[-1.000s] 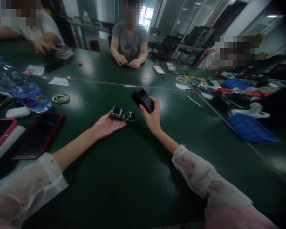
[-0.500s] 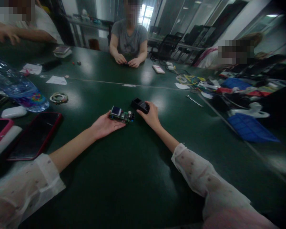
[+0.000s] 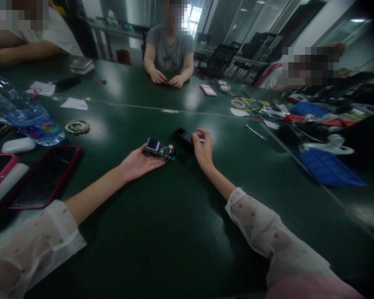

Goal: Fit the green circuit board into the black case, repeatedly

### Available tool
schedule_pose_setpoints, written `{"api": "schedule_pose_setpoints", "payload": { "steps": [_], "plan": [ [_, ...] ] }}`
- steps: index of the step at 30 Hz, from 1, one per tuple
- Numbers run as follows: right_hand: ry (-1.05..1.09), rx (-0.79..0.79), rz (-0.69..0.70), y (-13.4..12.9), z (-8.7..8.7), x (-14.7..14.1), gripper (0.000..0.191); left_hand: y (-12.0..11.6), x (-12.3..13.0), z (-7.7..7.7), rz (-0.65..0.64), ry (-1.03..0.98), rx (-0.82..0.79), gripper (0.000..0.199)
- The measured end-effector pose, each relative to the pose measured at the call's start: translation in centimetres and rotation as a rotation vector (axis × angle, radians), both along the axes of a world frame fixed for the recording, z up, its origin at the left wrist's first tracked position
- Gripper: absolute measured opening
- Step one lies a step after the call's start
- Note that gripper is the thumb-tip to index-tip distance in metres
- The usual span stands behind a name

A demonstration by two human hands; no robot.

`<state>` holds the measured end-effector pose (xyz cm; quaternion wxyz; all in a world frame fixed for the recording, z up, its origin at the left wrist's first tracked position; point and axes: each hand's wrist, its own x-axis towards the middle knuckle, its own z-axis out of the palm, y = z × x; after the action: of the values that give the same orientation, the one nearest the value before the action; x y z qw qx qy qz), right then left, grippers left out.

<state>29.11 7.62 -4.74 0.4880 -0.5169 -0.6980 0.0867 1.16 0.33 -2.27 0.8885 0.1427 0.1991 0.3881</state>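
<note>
Head view: separated parts of a small electronic device, handled at a dark green tabletop (image 3: 156, 241). Left hand (image 3: 141, 164): palm turned up, with thumb and fingers holding a circuit board (image 3: 160, 153), its small screen facing upward. Right hand (image 3: 203, 148): loosely curled, thumb and fingers parted, just beside the near right end of a black casing (image 3: 183, 138); it does not grip the casing, though whether the thumb touches it cannot be told. The casing appears to rest on the table, near the connector end of the board.

State of the work: board and casing are apart, each fully outside the other; the casing appears to be set down, the board is not. Nothing visible joins them.

Edges and room: the widest stretch for movement lies between the forearms and below the board. On the left, a red-edged phone (image 3: 46, 177) and a tilted water bottle (image 3: 31, 118) bound the space; on the right, a wrench (image 3: 255, 132) and a blue tray (image 3: 330, 168). Beyond the casing a pale seam (image 3: 127, 106) crosses the table; a co-worker (image 3: 170, 47) sits at the far edge. The near edge cannot be made out.
</note>
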Motion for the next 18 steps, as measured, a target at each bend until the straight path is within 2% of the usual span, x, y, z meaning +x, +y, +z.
{"api": "schedule_pose_setpoints", "payload": {
  "steps": [5, 18],
  "plan": [
    [0.124, -0.067, -0.006, 0.19, -0.1, -0.15, 0.039, -0.03, 0.01, 0.08, -0.005, -0.014, -0.006, 0.061],
    [0.121, -0.072, 0.037, 0.07, 0.17, -0.29, 0.04, 0.05, 0.05, -0.13, -0.018, -0.051, -0.012, 0.063]
  ]
}}
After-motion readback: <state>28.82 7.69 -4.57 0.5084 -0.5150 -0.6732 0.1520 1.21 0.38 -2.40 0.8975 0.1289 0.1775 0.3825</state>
